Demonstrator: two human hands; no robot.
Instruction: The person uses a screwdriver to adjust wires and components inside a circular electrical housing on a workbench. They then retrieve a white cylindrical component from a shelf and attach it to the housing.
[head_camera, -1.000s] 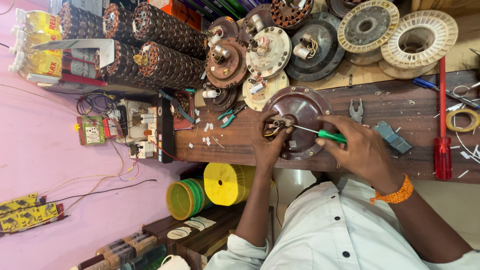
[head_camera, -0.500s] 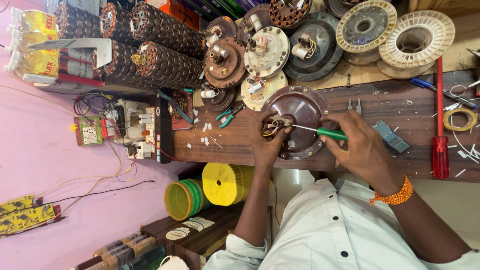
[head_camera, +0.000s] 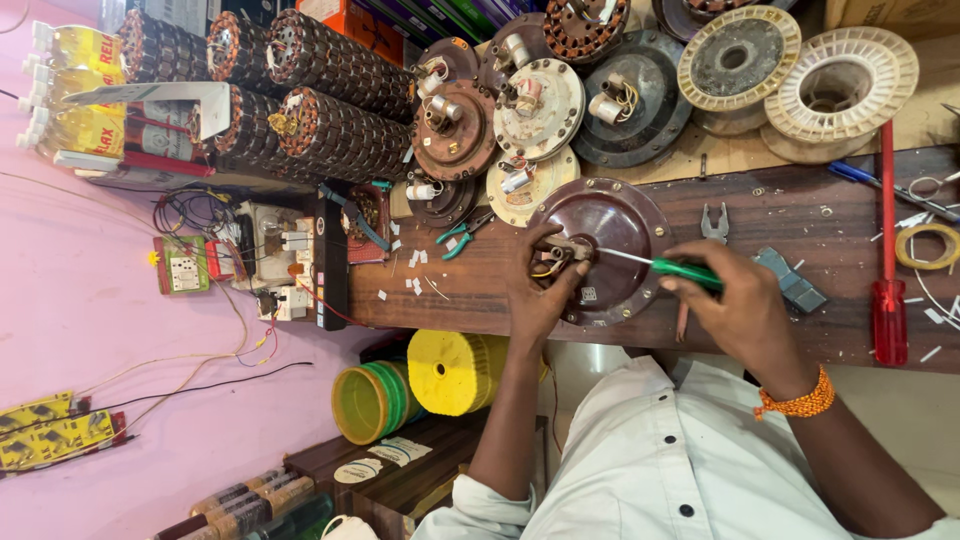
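Driving a green-handled screwdriver (head_camera: 655, 266) held in the right hand (head_camera: 740, 310), fingers curled round its grip, a repairer pinches wires with the left hand (head_camera: 540, 290) at a maroon motor cover (head_camera: 610, 225) lying on the wooden bench (head_camera: 450, 300); beyond, stripped motors (head_camera: 540, 105) await, work apparently midway.

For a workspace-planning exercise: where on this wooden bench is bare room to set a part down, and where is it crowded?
Bare wood lies between the grey block and the red screwdriver. A paper-flecked strip lies left of the brown motor cover, below the green pliers. The back row of motor parts is crowded.
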